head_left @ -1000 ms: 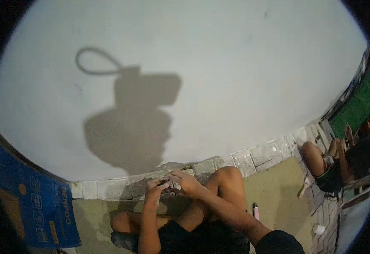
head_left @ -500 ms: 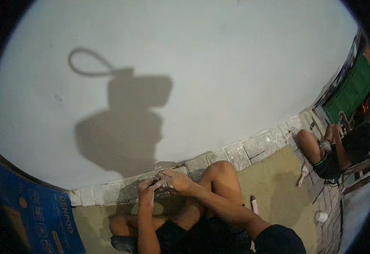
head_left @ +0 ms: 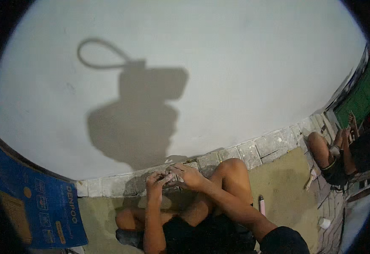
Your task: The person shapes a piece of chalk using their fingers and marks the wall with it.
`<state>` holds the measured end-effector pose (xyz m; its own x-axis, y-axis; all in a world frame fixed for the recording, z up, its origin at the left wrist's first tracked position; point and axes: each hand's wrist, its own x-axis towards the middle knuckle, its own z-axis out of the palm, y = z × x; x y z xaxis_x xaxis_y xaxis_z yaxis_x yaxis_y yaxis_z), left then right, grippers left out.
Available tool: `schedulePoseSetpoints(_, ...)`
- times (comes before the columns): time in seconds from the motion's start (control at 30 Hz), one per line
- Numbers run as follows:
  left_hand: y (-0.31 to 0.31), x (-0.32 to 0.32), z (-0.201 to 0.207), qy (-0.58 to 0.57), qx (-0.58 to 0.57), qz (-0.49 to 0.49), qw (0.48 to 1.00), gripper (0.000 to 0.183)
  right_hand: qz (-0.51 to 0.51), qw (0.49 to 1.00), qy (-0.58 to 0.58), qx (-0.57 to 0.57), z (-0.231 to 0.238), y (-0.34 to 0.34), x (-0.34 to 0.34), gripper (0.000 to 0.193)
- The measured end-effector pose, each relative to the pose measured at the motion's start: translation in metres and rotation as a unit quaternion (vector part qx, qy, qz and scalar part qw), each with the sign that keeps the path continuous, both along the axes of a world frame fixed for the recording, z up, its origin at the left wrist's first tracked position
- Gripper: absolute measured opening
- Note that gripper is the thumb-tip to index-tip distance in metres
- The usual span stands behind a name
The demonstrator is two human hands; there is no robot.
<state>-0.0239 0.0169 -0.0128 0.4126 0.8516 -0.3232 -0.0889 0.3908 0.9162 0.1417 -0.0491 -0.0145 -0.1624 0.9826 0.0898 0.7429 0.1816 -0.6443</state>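
In front of my crossed legs, close to the foot of the wall, my two hands meet. My left hand (head_left: 154, 181) is closed, its thumb and fingers pinching toward the right hand. From the other side my right hand (head_left: 188, 176) curls its fingers inward, also closed. A small greyish-white lump (head_left: 175, 178) shows between the fingertips, mostly covered, so its kind is unclear. Whitish smears mark the fingers of both hands. Right of my raised knee, a pink pen-shaped tool with a dark tip (head_left: 261, 205) lies on a tan mat (head_left: 282, 186).
A pale wall (head_left: 252, 76) rises ahead, with whitish bricks (head_left: 274, 144) along its foot. At left lies a blue cardboard box panel (head_left: 62, 211). On the right are a white cup (head_left: 324, 223), a pale stick-like thing (head_left: 310, 179) and another person (head_left: 337, 156) seated near green sheeting (head_left: 358, 97).
The whole view has shifted, so most things sit slightly farther right. My hands remain together around the small lump, with their fingers slightly rearranged.
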Motion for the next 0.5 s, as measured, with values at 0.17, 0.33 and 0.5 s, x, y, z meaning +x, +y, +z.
schedulePoseSetpoints(0.17, -0.0024, 0.0008, 0.0072, 0.073, 0.024, 0.036, 0.996, 0.016, -0.003, 0.996, -0.069, 0.057, -0.0039, 0.0039, -0.0004, 0.065)
schedulePoseSetpoints(0.33, -0.0021, -0.0019, 0.0038, -0.025, 0.071, 0.003, 0.997, 0.017, -0.025, 0.996, -0.044, 0.073, -0.0066, 0.0019, -0.0033, 0.061)
schedulePoseSetpoints(0.5, 0.0005, -0.0045, -0.0015, -0.056, 0.007, -0.007, 0.998, 0.016, -0.033, 0.994, 0.000, 0.107, -0.0024, 0.0010, -0.0025, 0.059)
